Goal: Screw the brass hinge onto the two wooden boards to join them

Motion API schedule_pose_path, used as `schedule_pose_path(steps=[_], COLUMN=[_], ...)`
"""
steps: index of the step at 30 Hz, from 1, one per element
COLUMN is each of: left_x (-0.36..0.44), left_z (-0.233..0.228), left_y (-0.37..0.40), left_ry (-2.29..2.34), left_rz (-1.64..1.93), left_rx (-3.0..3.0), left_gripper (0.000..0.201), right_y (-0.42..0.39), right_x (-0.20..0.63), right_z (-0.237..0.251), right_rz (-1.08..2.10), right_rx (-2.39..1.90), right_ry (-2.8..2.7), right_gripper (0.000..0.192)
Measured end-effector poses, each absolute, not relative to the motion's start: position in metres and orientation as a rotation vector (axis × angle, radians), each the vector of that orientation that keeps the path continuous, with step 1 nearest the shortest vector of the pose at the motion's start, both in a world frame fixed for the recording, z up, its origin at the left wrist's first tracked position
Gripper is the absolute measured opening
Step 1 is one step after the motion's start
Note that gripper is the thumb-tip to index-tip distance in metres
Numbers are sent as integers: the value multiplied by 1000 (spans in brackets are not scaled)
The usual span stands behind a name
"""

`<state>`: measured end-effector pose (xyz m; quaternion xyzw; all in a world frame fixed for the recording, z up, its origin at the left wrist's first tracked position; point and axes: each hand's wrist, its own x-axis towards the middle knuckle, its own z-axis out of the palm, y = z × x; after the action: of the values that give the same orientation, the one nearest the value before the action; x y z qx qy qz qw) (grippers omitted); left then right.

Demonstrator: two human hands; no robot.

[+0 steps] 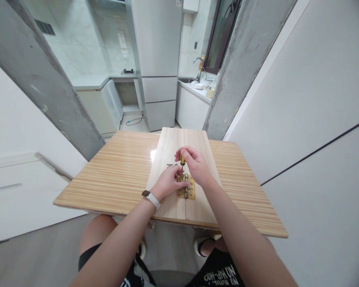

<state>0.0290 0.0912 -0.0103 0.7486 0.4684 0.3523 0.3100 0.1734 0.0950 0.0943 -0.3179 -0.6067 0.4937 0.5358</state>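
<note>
My right hand (196, 162) is closed around the yellow and black handle of a screwdriver (182, 159), which stands nearly upright with its shaft pointing down. Under it lies a brass-coloured hinge (190, 191), opened flat across the seam between two pale wooden boards (169, 145). My left hand (170, 181) rests at the hinge's left side, its thumb across the hinge and its fingers bent near the screwdriver's shaft. Whether those fingers pinch a screw is too small to tell. Several small screws (171, 164) lie on the left board just beyond my left hand.
The boards lie on a wood-grain table (116, 171), whose front edge is close to my knees. Beyond stand a grey fridge (160, 44), a counter with a sink tap (199, 65), and low cabinets (98, 105). White panels flank the table on both sides.
</note>
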Motion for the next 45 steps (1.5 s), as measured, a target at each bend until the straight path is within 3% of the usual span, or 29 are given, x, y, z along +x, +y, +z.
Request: schedule_pose_path(steps=[15,21,26,35,45], left_x=[31,31,29,28,29], left_z=[-11,-11,-8,-10,-10], left_y=[92,91,90,90,92], left_ry=[1243,1243,1230,1260,1236], left_rz=[915,922,926,923,911], left_rx=[1966,1964,1968,1971,1969], left_gripper=[45,45,45,47,47], right_y=[98,102,102,98,92], right_x=[170,173,176,178,161], right_z=[88,84,84,91,86], right_rz=[1203,1251,1306,1159,1244], right_rx=[-714,-681,-594,-807,-748], right_ry=[-1294,-1334,-1366,-1502,-1366], right_gripper=[35,25,27,30,31])
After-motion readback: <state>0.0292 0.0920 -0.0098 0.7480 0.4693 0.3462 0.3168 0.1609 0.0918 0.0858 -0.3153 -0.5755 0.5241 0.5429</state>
